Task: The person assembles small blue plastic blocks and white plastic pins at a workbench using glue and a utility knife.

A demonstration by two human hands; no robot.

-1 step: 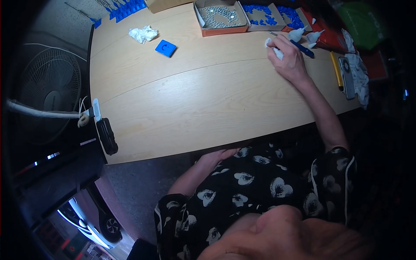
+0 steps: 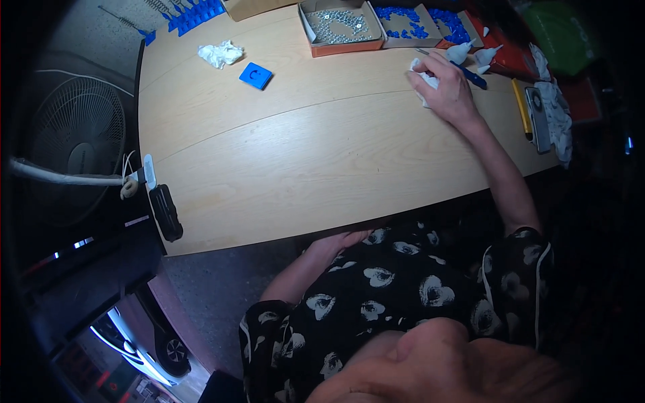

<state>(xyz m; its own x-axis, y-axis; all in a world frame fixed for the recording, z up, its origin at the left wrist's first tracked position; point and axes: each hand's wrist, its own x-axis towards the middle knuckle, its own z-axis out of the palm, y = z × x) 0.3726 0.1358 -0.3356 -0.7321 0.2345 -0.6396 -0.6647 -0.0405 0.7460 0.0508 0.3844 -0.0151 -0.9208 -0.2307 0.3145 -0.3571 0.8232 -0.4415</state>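
At the far right of the table, my right hand [image 2: 449, 86] is closed over a crumpled white tissue [image 2: 430, 99], which shows below the thumb and beside the fingertips. A dark blue pen-like tool [image 2: 476, 78] with a thin metal tip lies just beyond that hand. Two small white squeeze bottles with pointed nozzles, one a white bottle [image 2: 459, 52], stand close by. My left hand [image 2: 348, 239] rests low against my patterned shirt, by the table's front edge; its fingers are mostly hidden.
Along the back sit a box of small shiny metal parts [image 2: 342, 47] and trays of blue pieces [image 2: 403, 33]. A blue block [image 2: 256, 76] and crumpled tissue [image 2: 220, 54] lie at the left. A yellow cutter [image 2: 521, 107] and phone [image 2: 537, 119] lie right; a fan [image 2: 80, 127] stands left.
My right thumb has shifted slightly to the left, and more of the tissue shows beneath it. The left hand stays where it was.
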